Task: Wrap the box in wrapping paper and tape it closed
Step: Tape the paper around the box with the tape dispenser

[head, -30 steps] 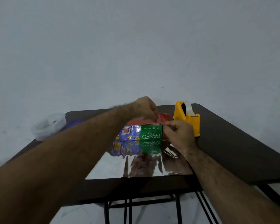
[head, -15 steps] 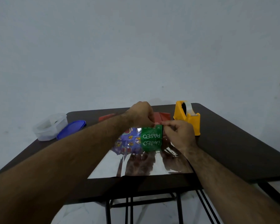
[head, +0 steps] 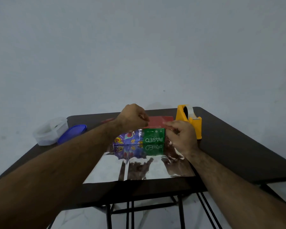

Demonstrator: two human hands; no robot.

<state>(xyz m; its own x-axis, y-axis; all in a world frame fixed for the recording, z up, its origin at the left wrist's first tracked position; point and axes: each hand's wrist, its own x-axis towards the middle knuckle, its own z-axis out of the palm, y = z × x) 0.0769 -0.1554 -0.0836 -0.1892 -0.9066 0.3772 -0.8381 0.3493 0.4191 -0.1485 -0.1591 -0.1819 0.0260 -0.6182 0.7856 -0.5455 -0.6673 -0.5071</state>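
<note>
Head view: centre frame, left hand (head: 132,117) and right hand (head: 180,136) pinching red foil wrapping paper (head: 158,121) over green-and-purple cardboard tissue box (head: 140,138), seemingly for taping, yellow plastic tape dispenser (head: 189,122) just right.

**Inventory of items, by kind and count**

One table (head: 238,146), dark-topped. One box (head: 153,138), green face lettered "PASEO", at centre. One sheet of wrapping paper (head: 139,171), silver side up near the viewer, red side showing on the far edge of the box. One tape dispenser (head: 191,121), yellow, carrying one roll of clear tape, far right. One clear plastic container (head: 49,131), far left. One blue lid (head: 72,133), just right of that container. Two hands: the left hand (head: 133,117) and the right hand (head: 182,135), both at the box.
</note>
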